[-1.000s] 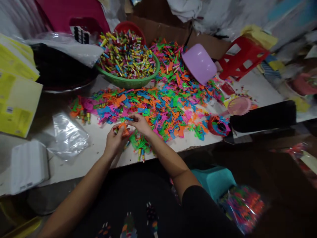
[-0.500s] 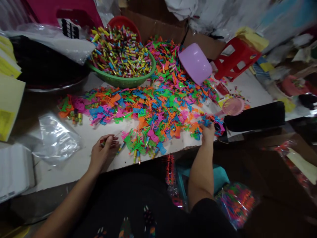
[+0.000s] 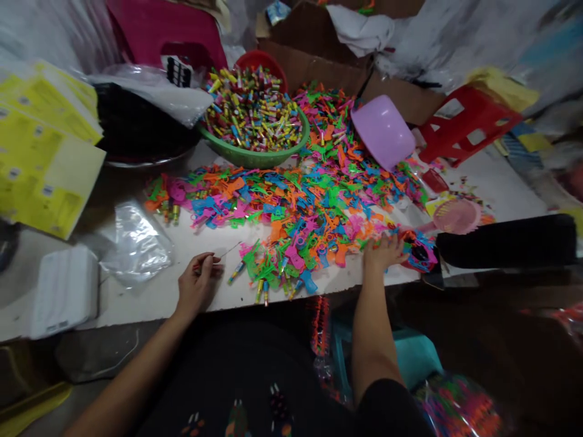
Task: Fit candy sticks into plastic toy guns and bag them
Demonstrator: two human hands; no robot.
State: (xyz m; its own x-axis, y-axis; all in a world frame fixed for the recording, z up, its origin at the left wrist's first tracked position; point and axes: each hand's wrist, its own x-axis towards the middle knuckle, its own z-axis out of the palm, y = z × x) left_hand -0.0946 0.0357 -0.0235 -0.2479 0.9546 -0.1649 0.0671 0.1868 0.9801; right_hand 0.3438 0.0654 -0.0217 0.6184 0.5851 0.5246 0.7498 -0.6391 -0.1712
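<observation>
My left hand [image 3: 199, 280] is at the table's front, left of the heap, its fingers curled round something small and colourful that I cannot make out; a thin, light stick or wire points out from it to the right. My right hand [image 3: 382, 254] lies with its fingers spread over the right end of the heap of colourful plastic toy guns [image 3: 291, 203]. Beside that hand is a red and blue ring-shaped bundle [image 3: 421, 252]. Small striped tubes [image 3: 264, 291] stick out at the heap's front edge. One loose striped tube [image 3: 235, 272] lies near my left hand.
A green basin [image 3: 255, 159] full of striped tubes stands behind the heap. Further right are a purple basin [image 3: 383, 132], a red stool [image 3: 469, 124], a pink sieve [image 3: 456, 216] and a black object [image 3: 507, 243]. On the left lie clear bags [image 3: 139, 243], a white box [image 3: 65, 290] and yellow sheets [image 3: 43, 158].
The view has shifted, so the table things appear further right. My right hand has let go of the blue pieces and now lies spread out. My left hand keeps its curled grip.
</observation>
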